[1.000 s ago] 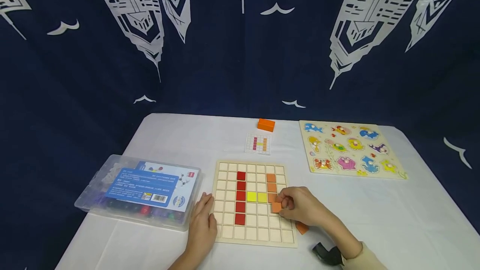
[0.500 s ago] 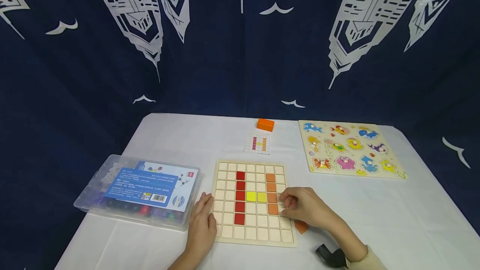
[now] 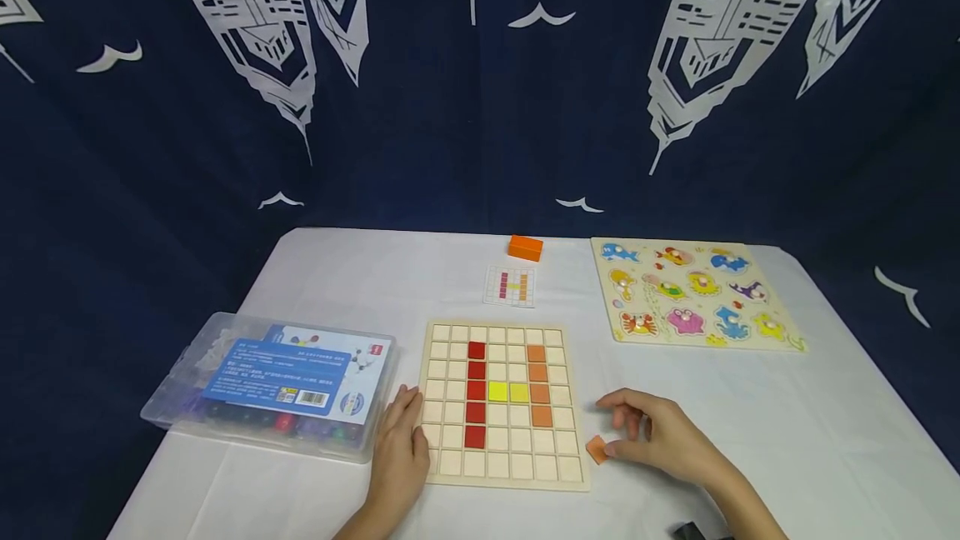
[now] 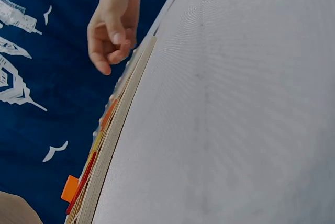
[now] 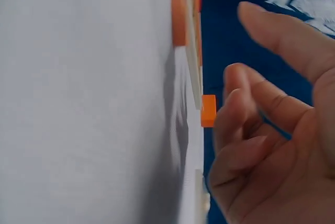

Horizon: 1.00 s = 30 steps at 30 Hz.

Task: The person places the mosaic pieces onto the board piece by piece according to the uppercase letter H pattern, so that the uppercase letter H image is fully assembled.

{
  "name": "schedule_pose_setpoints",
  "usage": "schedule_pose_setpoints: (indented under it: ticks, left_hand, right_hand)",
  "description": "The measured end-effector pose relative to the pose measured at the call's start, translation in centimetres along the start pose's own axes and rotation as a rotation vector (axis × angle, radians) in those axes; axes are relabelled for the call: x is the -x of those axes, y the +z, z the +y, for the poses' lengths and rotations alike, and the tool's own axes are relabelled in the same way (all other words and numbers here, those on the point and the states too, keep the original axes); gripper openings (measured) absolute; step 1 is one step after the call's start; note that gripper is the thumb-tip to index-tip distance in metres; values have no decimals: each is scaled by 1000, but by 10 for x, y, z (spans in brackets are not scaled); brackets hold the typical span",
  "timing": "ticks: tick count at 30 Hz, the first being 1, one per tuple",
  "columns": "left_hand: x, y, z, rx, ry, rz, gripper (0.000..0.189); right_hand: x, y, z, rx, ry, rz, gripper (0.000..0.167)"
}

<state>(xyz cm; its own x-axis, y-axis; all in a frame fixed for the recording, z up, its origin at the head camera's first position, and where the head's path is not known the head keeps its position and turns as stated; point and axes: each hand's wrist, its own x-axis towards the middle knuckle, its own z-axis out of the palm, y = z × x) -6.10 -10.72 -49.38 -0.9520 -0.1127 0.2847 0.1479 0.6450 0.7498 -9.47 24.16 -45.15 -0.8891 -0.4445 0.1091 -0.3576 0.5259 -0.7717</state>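
Note:
A wooden grid board (image 3: 504, 485) bears a column of several red tiles (image 3: 476, 390), two yellow tiles (image 3: 507, 392) and a column of several orange tiles (image 3: 539, 394). My left hand (image 3: 401, 452) rests along the board's left edge, fingers extended. To the right of the board my right hand (image 3: 667, 438) hovers with thumb and fingers spread, nothing between them. Its thumb overlaps a loose orange tile (image 3: 597, 449) lying by the board's lower right edge. In the right wrist view this tile (image 5: 179, 20) stands apart from the fingers (image 5: 238, 77).
A clear plastic case (image 3: 300, 382) with a blue label lies left of the board. Behind the board are a small pattern card (image 3: 510, 286) and an orange block (image 3: 526, 247). A sea-animal peg puzzle (image 3: 693, 294) lies at the back right. A black object (image 3: 688, 531) shows near the right forearm.
My right hand has set an orange tile into the orange column, let it go, and moved right and down beside the loose orange tile. The left hand stays at the board.

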Motion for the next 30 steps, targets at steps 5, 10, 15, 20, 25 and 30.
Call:
schedule_pose_setpoints:
  ticks: [5, 10, 15, 20, 25, 30]
  left_hand:
    - [0, -1, 1, -2, -5, -2, 42]
    - [0, -1, 1, -4, -17, -9, 42]
    - [-1, -1, 0, 0, -36, -27, 42]
    - [-1, -1, 0, 3, -33, -30, 42]
    - [-1, -1, 0, 2, -25, -21, 41]
    - [-1, -1, -1, 2, -18, -17, 41]
  right_hand:
    - [6, 4, 13, -43, 25, -11, 43]
    - [8, 7, 22, -37, 12, -15, 41]
    - [9, 9, 25, -47, -22, -17, 39]
    - [9, 11, 23, -37, -47, -19, 37]
    - [10, 12, 22, 2, -68, -8, 37]
    - [9, 13, 23, 51, -70, -6, 36]
